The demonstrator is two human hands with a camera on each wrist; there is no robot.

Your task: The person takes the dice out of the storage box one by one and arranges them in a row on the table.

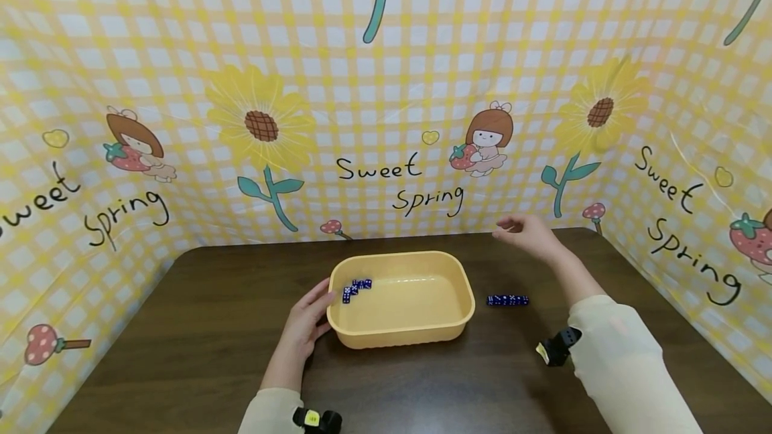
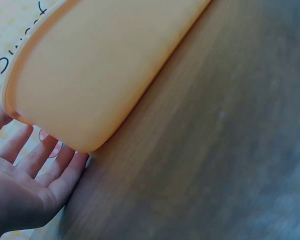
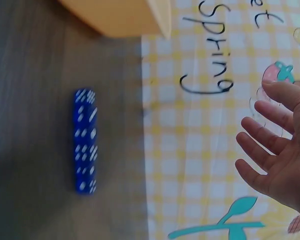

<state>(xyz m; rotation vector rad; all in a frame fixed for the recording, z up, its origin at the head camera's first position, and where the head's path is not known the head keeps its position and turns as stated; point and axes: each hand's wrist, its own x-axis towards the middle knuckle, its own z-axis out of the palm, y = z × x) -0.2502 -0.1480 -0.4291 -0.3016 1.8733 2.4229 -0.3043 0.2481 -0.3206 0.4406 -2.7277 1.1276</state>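
Note:
A yellow plastic bin (image 1: 398, 338) stands on the table, with several small blue dice (image 1: 357, 288) clustered at its left end. My left hand (image 1: 307, 320) rests against the bin's left end, its fingers fairly straight along the wall, as the left wrist view also shows (image 2: 35, 180). To the right of the bin lies a straight row of blue dice (image 1: 507, 300) with white pips, set side by side. Above and behind that row my right hand (image 1: 531, 236) hovers in the air. In the right wrist view its fingers (image 3: 262, 150) are spread loosely and hold nothing.
The dark wooden table (image 1: 181, 327) extends around the bin. A checked yellow-and-white cloth (image 1: 374, 99) with printed sunflowers and lettering rises behind the table and at both sides. Each wrist carries a small black camera (image 1: 557, 347).

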